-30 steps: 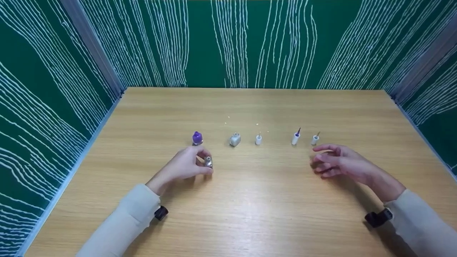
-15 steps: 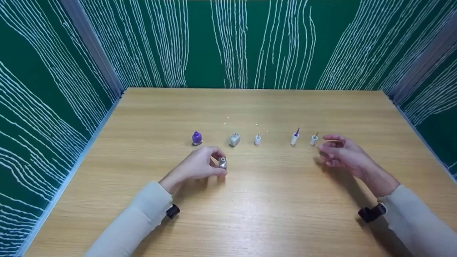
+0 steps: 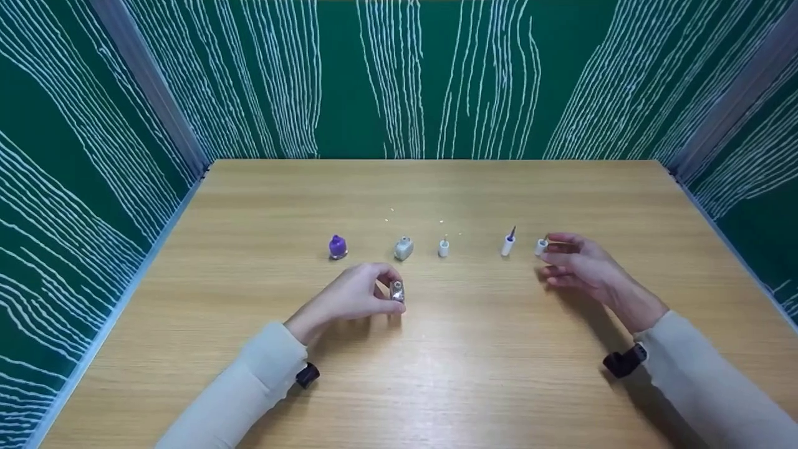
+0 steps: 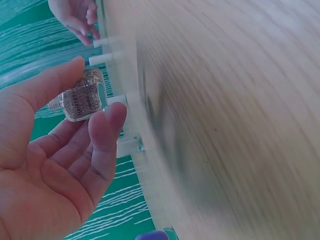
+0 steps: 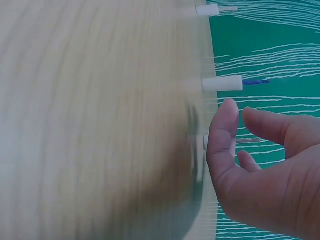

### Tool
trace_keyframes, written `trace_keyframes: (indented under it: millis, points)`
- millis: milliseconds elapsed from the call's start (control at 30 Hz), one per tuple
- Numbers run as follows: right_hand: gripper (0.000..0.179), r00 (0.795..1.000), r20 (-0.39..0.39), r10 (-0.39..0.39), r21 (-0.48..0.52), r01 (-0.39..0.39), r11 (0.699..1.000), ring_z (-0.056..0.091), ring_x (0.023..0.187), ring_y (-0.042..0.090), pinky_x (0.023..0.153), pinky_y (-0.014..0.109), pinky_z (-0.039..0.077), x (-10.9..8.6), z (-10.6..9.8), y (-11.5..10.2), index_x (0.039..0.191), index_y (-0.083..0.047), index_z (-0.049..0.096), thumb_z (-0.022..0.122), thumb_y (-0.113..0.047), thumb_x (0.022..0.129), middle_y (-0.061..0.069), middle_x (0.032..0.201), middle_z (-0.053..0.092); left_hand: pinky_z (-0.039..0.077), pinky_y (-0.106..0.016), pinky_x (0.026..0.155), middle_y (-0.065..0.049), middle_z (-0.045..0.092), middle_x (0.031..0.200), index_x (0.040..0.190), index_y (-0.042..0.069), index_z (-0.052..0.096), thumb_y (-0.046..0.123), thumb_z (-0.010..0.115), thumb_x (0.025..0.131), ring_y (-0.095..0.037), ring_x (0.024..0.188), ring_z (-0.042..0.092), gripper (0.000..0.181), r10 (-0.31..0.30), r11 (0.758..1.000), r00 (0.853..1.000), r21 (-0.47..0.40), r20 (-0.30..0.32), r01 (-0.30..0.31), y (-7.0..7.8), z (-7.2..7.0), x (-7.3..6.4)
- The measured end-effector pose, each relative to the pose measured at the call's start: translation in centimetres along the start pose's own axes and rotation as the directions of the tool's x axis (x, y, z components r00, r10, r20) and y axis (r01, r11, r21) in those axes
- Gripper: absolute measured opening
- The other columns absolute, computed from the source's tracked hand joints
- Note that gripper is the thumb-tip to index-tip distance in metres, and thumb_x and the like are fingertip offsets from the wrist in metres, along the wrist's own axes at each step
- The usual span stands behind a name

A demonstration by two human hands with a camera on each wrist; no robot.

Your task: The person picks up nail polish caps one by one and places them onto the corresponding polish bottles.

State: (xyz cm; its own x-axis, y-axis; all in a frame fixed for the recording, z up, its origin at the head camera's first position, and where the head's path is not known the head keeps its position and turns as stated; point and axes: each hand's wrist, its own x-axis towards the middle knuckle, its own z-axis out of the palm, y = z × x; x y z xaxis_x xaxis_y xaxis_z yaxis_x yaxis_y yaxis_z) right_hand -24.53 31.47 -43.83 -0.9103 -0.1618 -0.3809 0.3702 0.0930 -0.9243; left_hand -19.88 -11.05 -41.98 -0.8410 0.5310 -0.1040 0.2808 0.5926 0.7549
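My left hand (image 3: 358, 293) holds an uncapped glitter nail polish bottle (image 4: 85, 97) between thumb and fingers, lifted just over the table. In the head view my right hand (image 3: 583, 265) is at the rightmost white brush cap (image 3: 540, 247), which stands upright with its brush pointing up. Its thumb and fingers curve loosely about that cap; in the right wrist view they partly hide it and no firm pinch shows. Left of it stands a taller white cap with a purple brush (image 3: 508, 245). Another short white brush cap (image 3: 443, 249) stands nearer the middle.
An uncapped pale silver polish bottle (image 3: 403, 249) and a purple polish bottle (image 3: 337, 247) stand in the same row to the left. Small pale specks lie behind them on the wooden table (image 3: 474, 349). Green walls with white lines enclose the back and sides.
My left hand has carried the glitter bottle to the right. The right hand first drew slightly away from the rightmost cap, then came in to it. The standing bottles and caps keep their places.
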Motion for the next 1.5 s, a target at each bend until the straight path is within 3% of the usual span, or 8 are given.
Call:
trace_keyframes:
  millis: [267, 567, 800, 1300, 1500]
  points:
    - [0.080, 1.000, -0.022, 0.019, 0.007, -0.019, 1.000, 0.068, 0.088, 0.014, 0.079, 0.029, 0.059, 0.6, -0.8, 0.0, 0.160, -0.002, 0.015, 0.066, -0.010, 0.099, 0.010, 0.134, 0.045, 0.055, -0.028, 0.083, 0.001, 0.067, 0.109, 0.119, 0.009, 0.066, 0.022, 0.083, 0.086, -0.015, 0.090, 0.068, 0.040, 0.014, 1.000, 1.000, -0.004, 0.017, -0.014, 0.5, 0.5, 0.7]
    - [0.078, 0.999, -0.014, 0.035, 0.006, -0.035, 0.999, 0.069, 0.084, 0.014, 0.078, 0.031, 0.059, 0.8, -0.9, -0.2, 0.160, -0.001, 0.013, 0.063, -0.007, 0.100, 0.008, 0.111, 0.064, 0.054, -0.031, 0.086, 0.001, 0.067, 0.108, 0.121, 0.009, 0.066, 0.024, 0.083, 0.086, -0.017, 0.093, 0.068, 0.041, 0.009, 1.000, 1.000, -0.008, 0.027, -0.009, 0.7, 0.5, 0.6]
    - [0.078, 1.000, -0.009, 0.012, -0.009, -0.012, 1.000, 0.071, 0.079, 0.014, 0.070, 0.025, 0.059, 0.9, -1.1, -0.3, 0.159, 0.004, 0.010, 0.061, -0.004, 0.101, 0.004, 0.099, 0.068, 0.055, -0.031, 0.086, 0.001, 0.068, 0.103, 0.117, 0.010, 0.067, 0.022, 0.082, 0.086, -0.017, 0.092, 0.071, 0.037, 0.037, 0.999, 0.998, -0.025, 0.051, -0.036, 0.9, 0.7, 0.9]
    - [0.071, 0.995, -0.085, 0.045, -0.091, -0.053, 0.994, 0.068, 0.073, 0.011, 0.061, 0.023, 0.057, 1.9, -0.2, 0.1, 0.157, 0.002, 0.024, 0.065, -0.008, 0.099, 0.005, 0.097, 0.068, 0.056, -0.033, 0.088, 0.000, 0.068, 0.107, 0.119, 0.010, 0.066, 0.026, 0.082, 0.086, -0.016, 0.094, 0.071, 0.039, 0.029, 0.999, 0.997, -0.035, 0.066, -0.027, 0.6, 0.9, 0.3]
    - [0.064, 0.992, -0.109, 0.065, -0.142, -0.081, 0.987, 0.067, 0.077, 0.013, 0.061, 0.021, 0.055, 2.0, -0.6, 0.4, 0.154, -0.003, 0.033, 0.066, -0.014, 0.100, 0.011, 0.110, 0.063, 0.056, -0.030, 0.086, 0.002, 0.067, 0.106, 0.120, 0.009, 0.066, 0.026, 0.083, 0.086, -0.014, 0.092, 0.070, 0.042, 0.015, 0.999, 0.997, -0.041, 0.075, -0.012, 0.4, 1.3, 0.4]
